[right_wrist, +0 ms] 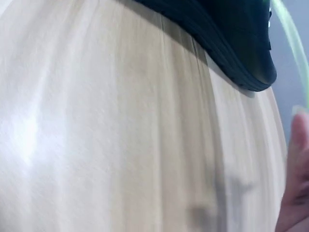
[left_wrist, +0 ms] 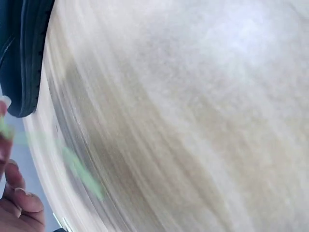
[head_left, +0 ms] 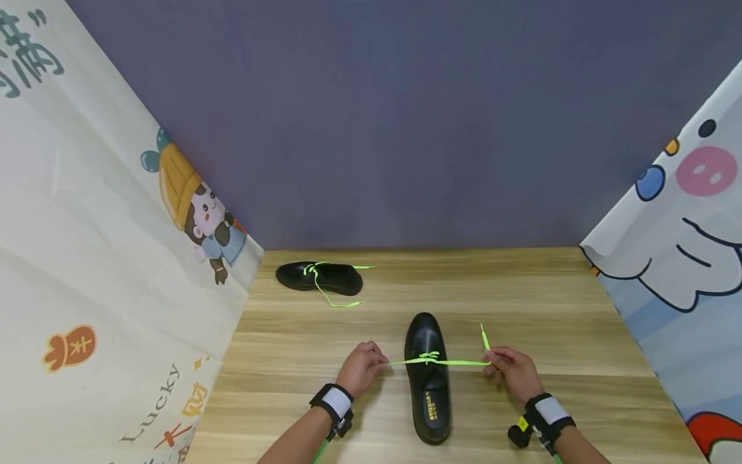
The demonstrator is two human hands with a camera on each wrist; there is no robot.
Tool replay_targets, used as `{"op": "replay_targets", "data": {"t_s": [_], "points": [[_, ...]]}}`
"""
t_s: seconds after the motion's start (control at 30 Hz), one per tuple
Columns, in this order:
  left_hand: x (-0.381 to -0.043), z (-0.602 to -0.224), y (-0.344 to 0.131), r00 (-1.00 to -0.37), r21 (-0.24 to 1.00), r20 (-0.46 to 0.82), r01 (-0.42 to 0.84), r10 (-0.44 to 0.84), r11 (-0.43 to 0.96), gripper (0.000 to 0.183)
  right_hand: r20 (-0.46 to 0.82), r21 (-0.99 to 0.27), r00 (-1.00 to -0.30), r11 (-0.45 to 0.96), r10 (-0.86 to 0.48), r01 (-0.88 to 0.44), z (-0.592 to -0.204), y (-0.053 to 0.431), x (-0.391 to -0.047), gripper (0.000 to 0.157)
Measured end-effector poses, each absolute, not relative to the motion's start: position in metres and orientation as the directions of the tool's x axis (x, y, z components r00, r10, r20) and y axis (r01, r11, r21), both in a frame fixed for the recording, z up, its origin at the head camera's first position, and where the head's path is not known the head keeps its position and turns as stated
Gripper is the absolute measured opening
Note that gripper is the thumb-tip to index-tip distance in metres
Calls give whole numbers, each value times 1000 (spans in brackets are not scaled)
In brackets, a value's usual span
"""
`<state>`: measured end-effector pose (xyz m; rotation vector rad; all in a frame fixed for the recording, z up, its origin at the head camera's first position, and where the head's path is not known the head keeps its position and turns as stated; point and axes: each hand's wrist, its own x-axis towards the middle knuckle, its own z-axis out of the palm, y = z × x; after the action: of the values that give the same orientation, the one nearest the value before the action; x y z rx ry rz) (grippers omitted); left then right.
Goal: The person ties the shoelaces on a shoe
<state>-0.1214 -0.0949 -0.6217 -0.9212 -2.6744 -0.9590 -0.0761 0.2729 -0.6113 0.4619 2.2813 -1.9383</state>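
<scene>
A black leather shoe (head_left: 425, 332) lies sole down on the wooden table, toe pointing away from me. Its neon green shoelace (head_left: 464, 363) is crossed at the throat and stretched out to both sides. My left hand (head_left: 362, 367) pinches one lace end left of the shoe. On the other side my right hand (head_left: 516, 372) pinches the other end, whose tip sticks up past the fingers. In the left wrist view a loose bit of lace (left_wrist: 79, 171) hangs beyond the fingers. The right wrist view has the lace (right_wrist: 292, 36) running to the thumb.
Another black shoe (head_left: 342, 278) with green laces lies further back to the left, its toe to the left. Behind the wooden tabletop (head_left: 551, 290) rises a dark grey-blue panel (head_left: 371, 129). Printed white sheets (head_left: 116, 225) line both sides.
</scene>
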Motion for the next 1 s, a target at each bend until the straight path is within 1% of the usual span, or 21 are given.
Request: {"op": "replay_targets", "data": {"t_s": [0.1, 0.13, 0.2, 0.27, 0.33, 0.47, 0.53, 0.63, 0.73, 0.77, 0.87, 1.0], "points": [[-122, -619, -92, -806, 534, 292, 584, 515, 611, 16, -295, -912, -946, 254, 135, 321, -605, 278, -80, 47], [-122, -617, -90, -813, 543, 274, 571, 514, 615, 20, -285, -902, -950, 299, 128, 311, -602, 280, -82, 52], [-123, -612, -85, -836, 582, 227, 528, 501, 618, 28, -242, -886, -963, 377, 120, 269, -598, 280, -85, 58], [-124, -607, -79, -854, 633, 178, 480, 489, 607, 34, -162, -887, -984, 425, 79, 180, -595, 277, -89, 59], [-124, -602, -71, -861, 682, 130, 437, 491, 586, 41, -62, -885, -998, 461, 11, 60, -595, 268, -91, 56], [-122, -599, -51, -836, 732, 82, 420, 542, 537, 51, 86, -870, -983, 468, -162, -154, -598, 244, -94, 50], [-120, -601, -42, -817, 723, 83, 443, 570, 529, 51, 111, -862, -966, 461, -235, -211, -595, 230, -94, 51], [-118, -603, -35, -804, 712, 102, 471, 586, 521, 47, 131, -860, -943, 438, -307, -262, -600, 219, -96, 52], [-116, -605, -33, -799, 734, 99, 461, 593, 499, 43, 119, -858, -927, 432, -356, -276, -601, 215, -98, 50], [-116, -605, -33, -800, 747, 94, 451, 593, 489, 41, 115, -863, -924, 424, -365, -275, -606, 217, -100, 48], [-115, -605, -33, -799, 785, 67, 412, 598, 463, 35, 75, -877, -918, 412, -389, -246, -602, 218, -100, 37], [-113, -605, -33, -794, 807, 65, 399, 604, 436, 30, 28, -891, -914, 403, -405, -207, -603, 218, -100, 19]]}}
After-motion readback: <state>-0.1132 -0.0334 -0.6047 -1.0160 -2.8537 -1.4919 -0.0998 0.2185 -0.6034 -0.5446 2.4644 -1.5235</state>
